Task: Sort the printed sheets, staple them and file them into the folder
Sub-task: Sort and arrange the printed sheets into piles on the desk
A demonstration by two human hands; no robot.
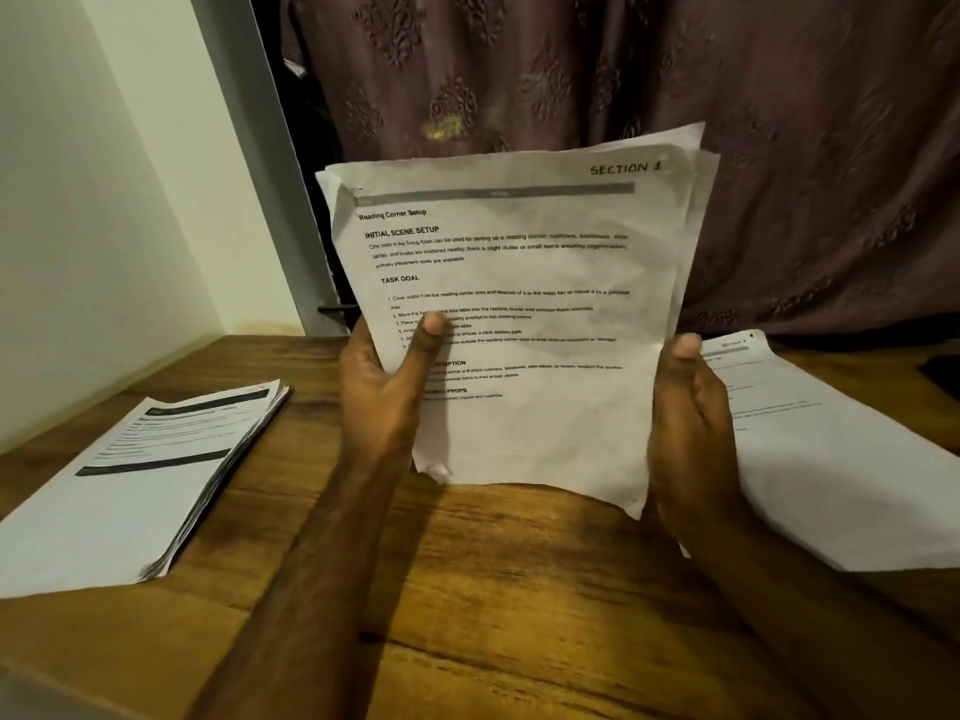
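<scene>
Wooden table (467, 589) carried two paper piles: a thick stack (140, 475) at left, loose pages (831, 459) at right. Both hands held a sheaf (519, 314) upright above the table's middle, top page marked "SECTION 1". Left hand (384, 387) gripped its left edge, thumb on the front. Right hand (691, 423) clasped the right edge, thumb up. Patterned curtain (675, 96) hung behind.
</scene>
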